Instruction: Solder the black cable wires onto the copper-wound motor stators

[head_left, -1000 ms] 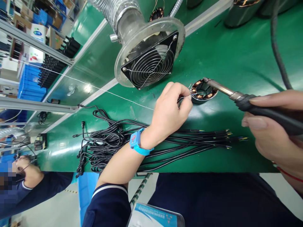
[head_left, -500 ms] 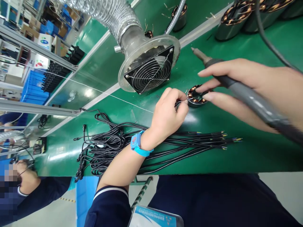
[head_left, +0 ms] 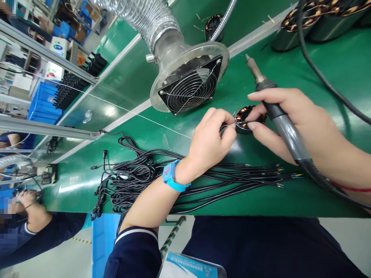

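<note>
My left hand (head_left: 210, 141), with a blue wrist strap (head_left: 171, 177), pinches a thin solder wire (head_left: 130, 112) that runs off to the far left, its end at a small copper-wound stator (head_left: 245, 115) on the green bench. My right hand (head_left: 301, 125) grips a grey soldering iron (head_left: 278, 112) whose tip points up and away from the stator. The thumb and forefinger of that hand touch the stator's rim.
A fume-extraction fan (head_left: 189, 87) on a ribbed hose stands just behind the stator. A bundle of black cables (head_left: 174, 177) with stripped ends lies along the bench's front edge. More stators (head_left: 292, 23) sit at the back right. Another person's hand (head_left: 27, 204) is at the lower left.
My right hand lifted the iron's tip off the stator and swung it up and away; its fingers then closed in on the stator. My left hand stayed at the stator with the solder wire.
</note>
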The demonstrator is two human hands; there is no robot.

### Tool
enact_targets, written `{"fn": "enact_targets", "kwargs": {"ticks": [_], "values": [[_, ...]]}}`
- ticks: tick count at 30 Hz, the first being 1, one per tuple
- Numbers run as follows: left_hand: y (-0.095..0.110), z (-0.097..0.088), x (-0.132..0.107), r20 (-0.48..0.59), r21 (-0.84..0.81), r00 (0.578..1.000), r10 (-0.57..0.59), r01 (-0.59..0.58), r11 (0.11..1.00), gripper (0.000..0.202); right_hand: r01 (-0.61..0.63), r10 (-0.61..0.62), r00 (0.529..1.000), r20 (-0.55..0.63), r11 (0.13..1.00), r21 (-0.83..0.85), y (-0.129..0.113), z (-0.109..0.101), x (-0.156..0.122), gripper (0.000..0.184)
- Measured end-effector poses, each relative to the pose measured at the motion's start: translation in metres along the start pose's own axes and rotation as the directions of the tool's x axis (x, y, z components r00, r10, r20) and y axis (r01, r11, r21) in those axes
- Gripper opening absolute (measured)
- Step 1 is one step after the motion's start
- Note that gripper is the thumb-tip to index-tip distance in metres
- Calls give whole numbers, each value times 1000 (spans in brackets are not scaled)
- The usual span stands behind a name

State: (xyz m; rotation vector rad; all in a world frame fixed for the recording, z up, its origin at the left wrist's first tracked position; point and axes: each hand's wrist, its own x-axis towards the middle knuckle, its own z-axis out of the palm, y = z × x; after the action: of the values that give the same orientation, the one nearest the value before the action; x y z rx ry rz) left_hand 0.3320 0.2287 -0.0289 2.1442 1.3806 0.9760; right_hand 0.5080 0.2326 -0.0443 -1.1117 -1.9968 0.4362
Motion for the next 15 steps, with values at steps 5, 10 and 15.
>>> {"fn": "enact_targets", "kwargs": {"ticks": [5, 10, 15], "values": [[2, -6, 2, 75, -144, 970, -231, 240, 960, 15, -36, 36, 999, -30, 999, -14, 3, 0, 0, 37], [8, -24, 13, 485, -365, 690, -538, 718, 593, 10, -33, 28, 998, 64, 997, 75, 17, 5, 5, 51], [5, -29, 20, 444, -511, 674, -590, 732, 451, 14, 11, -27, 990, 142, 993, 117, 20, 7, 8, 46]]}}
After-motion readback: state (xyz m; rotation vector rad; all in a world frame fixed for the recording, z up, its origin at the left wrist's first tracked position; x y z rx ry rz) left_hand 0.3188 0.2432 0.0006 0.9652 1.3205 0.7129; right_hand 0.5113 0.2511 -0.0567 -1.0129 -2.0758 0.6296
